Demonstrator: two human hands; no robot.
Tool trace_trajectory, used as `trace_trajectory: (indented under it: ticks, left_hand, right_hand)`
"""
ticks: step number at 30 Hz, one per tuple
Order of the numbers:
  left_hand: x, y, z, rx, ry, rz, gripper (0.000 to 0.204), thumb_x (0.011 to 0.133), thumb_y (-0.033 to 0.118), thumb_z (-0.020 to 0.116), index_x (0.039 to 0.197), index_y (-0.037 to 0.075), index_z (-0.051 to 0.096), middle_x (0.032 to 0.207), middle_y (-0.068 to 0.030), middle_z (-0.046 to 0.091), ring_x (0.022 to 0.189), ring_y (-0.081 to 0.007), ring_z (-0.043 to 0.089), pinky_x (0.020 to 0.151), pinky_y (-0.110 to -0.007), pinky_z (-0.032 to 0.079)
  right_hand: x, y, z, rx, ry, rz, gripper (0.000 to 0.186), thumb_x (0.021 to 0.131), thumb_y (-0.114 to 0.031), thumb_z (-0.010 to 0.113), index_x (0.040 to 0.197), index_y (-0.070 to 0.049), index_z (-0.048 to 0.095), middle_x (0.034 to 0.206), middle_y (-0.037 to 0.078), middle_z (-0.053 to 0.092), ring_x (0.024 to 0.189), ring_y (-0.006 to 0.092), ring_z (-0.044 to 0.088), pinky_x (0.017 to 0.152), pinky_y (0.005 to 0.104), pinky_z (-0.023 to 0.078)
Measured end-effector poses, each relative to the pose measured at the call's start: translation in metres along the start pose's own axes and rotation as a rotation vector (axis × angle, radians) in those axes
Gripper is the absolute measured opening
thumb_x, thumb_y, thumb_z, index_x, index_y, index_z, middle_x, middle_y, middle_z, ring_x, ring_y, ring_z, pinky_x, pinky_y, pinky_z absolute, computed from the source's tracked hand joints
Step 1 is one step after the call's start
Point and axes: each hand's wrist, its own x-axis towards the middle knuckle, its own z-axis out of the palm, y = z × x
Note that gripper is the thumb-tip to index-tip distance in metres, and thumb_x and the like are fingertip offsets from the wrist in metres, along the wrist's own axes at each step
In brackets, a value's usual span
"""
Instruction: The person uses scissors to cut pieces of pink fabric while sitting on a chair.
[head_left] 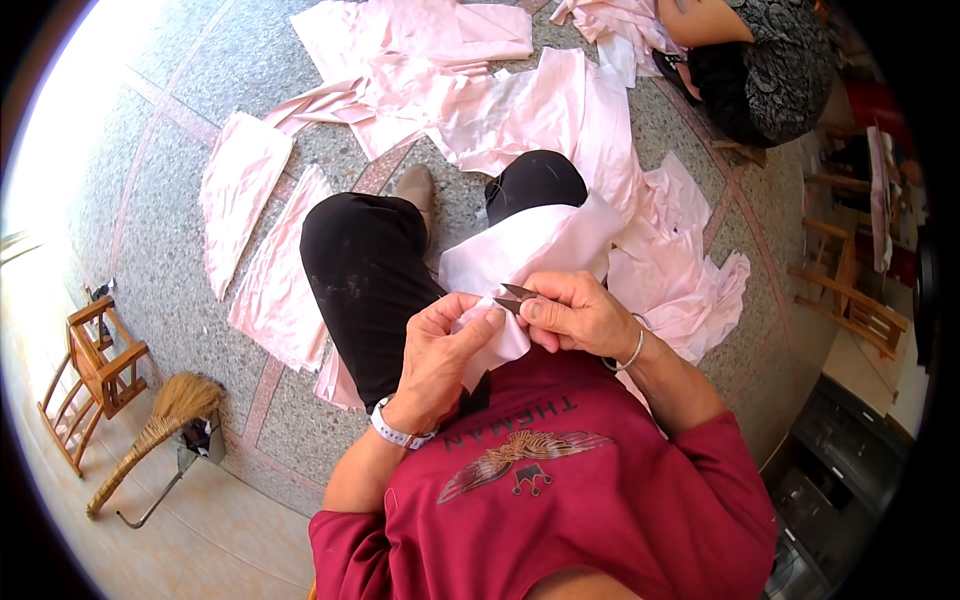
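Note:
A pale pink piece of fabric (530,242) lies across my lap, its near edge gathered up at my fingers. My left hand (437,345) pinches that edge between thumb and fingertips. Closed around small dark thread snips (515,298), my right hand (575,312) holds their two pointed blades apart, toward the left, right at the pinched edge. A fold of the cloth hangs below my left fingertips. The snips' handle end is hidden inside my right hand.
More pink fabric pieces (420,45) lie spread over the speckled floor (240,65). Another person (775,75) crouches at the far right. A small wooden chair (100,365) and a straw broom (160,425) stand at left; wooden chairs (850,285) and a dark cabinet (835,450) at right.

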Motion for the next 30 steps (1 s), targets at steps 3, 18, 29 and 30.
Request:
trace_trajectory:
  ticks: [3, 18, 29, 30]
  left_hand:
    - [0.001, 0.000, 0.001, 0.089, 0.033, 0.006, 0.011, 0.090, 0.009, 0.068, 0.092, 0.000, 0.063, 0.085, -0.0056, 0.067, 0.071, -0.0094, 0.063, 0.066, -0.023, 0.052]
    - [0.002, 0.000, -0.001, 0.058, 0.084, -0.030, 0.014, 0.087, 0.009, 0.070, 0.092, -0.002, 0.064, 0.081, -0.0048, 0.066, 0.067, -0.0083, 0.061, 0.061, -0.022, 0.051]
    - [-0.004, 0.003, -0.005, 0.038, 0.017, 0.009, 0.011, 0.089, 0.008, 0.069, 0.095, 0.000, 0.063, 0.087, -0.0056, 0.066, 0.073, -0.0109, 0.063, 0.067, -0.024, 0.054]
    - [-0.004, 0.003, -0.007, 0.046, 0.028, 0.018, 0.012, 0.090, 0.009, 0.068, 0.096, 0.000, 0.063, 0.087, -0.0053, 0.066, 0.074, -0.0110, 0.063, 0.067, -0.024, 0.054]
  right_hand:
    - [0.004, 0.004, -0.004, 0.091, -0.108, 0.049, 0.023, 0.098, -0.022, 0.055, 0.088, -0.002, 0.060, 0.063, 0.000, 0.055, 0.051, 0.0040, 0.044, 0.045, 0.0202, 0.031]
    - [-0.012, -0.028, -0.003, -0.243, 0.334, -0.245, 0.020, 0.086, -0.017, 0.075, 0.089, -0.005, 0.059, 0.076, -0.007, 0.054, 0.067, 0.0004, 0.044, 0.061, 0.0171, 0.037]
    - [0.012, -0.020, 0.002, -0.692, 0.324, -0.430, 0.023, 0.088, -0.005, 0.064, 0.108, 0.004, 0.060, 0.089, 0.011, 0.064, 0.081, 0.0154, 0.060, 0.074, 0.0267, 0.049]
    - [0.011, -0.018, 0.001, -0.644, 0.391, -0.434, 0.021, 0.088, -0.005, 0.063, 0.107, 0.004, 0.060, 0.087, 0.011, 0.063, 0.077, 0.0166, 0.060, 0.071, 0.0278, 0.048]
